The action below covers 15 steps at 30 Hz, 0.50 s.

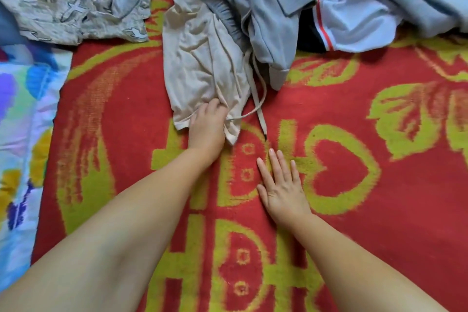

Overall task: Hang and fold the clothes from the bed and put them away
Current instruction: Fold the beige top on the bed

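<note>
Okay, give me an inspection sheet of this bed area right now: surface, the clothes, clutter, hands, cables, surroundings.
Surface: red and yellow blanket covers the bed.
Job's things: beige garment with a drawstring, crumpled; grey garments heaped behind it; white piece with red stripe; patterned cloth at far left.
Clutter: nothing seen.
Hands: left hand grips the beige garment's near edge; right hand lies flat on the blanket, holding nothing.
Cables: nothing seen.
Surroundings: floral sheet along the left edge.
</note>
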Available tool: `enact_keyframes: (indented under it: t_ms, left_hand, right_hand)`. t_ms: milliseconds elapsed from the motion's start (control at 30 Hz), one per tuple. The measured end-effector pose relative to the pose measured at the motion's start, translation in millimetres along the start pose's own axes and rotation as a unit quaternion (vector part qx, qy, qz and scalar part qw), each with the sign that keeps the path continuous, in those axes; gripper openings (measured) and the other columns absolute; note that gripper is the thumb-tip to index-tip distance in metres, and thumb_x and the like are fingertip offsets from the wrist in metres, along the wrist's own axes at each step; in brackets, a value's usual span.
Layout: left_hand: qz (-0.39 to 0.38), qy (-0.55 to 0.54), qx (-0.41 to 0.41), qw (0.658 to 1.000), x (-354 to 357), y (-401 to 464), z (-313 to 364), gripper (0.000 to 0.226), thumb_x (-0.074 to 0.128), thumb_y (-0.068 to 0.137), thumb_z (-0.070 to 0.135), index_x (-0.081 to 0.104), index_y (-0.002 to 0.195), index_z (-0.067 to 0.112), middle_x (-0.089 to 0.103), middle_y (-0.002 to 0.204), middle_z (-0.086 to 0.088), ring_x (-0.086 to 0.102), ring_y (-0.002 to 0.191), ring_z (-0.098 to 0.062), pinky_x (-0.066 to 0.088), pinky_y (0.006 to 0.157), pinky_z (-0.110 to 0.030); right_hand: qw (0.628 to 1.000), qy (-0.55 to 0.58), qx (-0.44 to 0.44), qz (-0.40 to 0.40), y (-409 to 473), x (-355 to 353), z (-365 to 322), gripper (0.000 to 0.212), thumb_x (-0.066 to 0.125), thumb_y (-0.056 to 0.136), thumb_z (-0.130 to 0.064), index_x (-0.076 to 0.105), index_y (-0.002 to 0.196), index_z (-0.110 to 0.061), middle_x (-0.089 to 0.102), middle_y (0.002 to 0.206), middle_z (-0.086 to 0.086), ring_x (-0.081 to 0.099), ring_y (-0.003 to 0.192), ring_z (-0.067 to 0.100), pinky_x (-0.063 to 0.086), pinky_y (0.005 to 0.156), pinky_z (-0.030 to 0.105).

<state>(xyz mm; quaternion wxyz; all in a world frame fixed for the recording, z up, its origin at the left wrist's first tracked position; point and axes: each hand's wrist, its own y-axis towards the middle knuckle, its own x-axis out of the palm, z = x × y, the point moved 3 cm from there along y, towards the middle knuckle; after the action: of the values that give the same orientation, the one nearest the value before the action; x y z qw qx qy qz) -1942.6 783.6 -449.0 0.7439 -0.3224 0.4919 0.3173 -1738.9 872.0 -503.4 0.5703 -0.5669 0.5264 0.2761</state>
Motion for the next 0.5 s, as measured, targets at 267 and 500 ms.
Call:
enact_keyframes:
  t_ms: [267, 500]
  left_hand:
    - [-0.050, -0.205, -0.093, 0.973, -39.0, -51.1, 8.6, 0.031, 0.052, 0.092, 0.028, 0.045, 0.066, 0.015, 0.059, 0.078, -0.025, 0.058, 0.083, -0.043, 0.043, 0.060, -0.042]
    - [-0.094, -0.300, -0.147, 0.938, -89.2, -177.5, 20.5, 0.033, 0.053, 0.090, 0.018, 0.044, 0.058, 0.016, 0.043, 0.053, 0.002, 0.036, 0.053, -0.017, 0.025, 0.045, -0.024]
  right_hand:
    - [0.991, 0.021, 0.013, -0.130, 8.8, -7.5, 5.2, 0.063, 0.015, 0.102, -0.046, -0.030, 0.142, -0.030, -0.045, 0.144, -0.002, -0.046, 0.129, 0.014, -0.028, 0.108, 0.040]
    - [0.936, 0.260, 0.084, -0.220, -11.7, -92.9, -45.1, 0.057, 0.043, 0.101, -0.032, 0.026, 0.150, -0.009, 0.030, 0.155, 0.011, 0.032, 0.140, 0.025, 0.027, 0.110, 0.029]
